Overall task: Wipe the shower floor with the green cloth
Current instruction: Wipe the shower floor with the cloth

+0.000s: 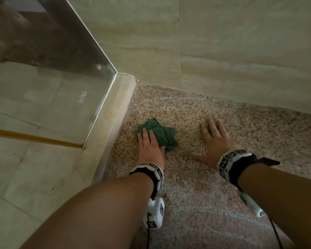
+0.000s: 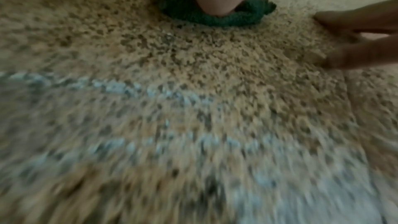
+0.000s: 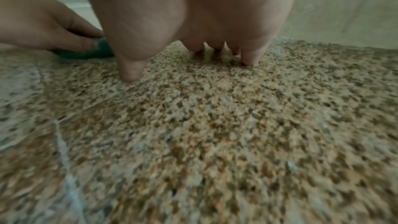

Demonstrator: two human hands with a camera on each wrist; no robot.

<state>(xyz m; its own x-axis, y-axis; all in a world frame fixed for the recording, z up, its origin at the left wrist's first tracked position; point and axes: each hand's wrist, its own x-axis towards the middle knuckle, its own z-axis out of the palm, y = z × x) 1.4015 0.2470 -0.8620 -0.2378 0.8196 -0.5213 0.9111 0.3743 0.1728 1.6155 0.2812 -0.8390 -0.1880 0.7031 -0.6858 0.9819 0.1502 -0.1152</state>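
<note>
A crumpled green cloth lies on the speckled granite shower floor, close to the raised curb on the left. My left hand presses flat on the cloth with straight fingers, thumb along its near edge. In the left wrist view the cloth bulges out from under the palm. My right hand rests flat on the bare floor to the right of the cloth, fingers spread. Its fingertips touch the stone in the right wrist view, where a strip of the cloth shows under the left hand.
A beige stone curb with a glass panel above it bounds the floor on the left. A tiled wall closes the far side. Grout lines cross the near floor.
</note>
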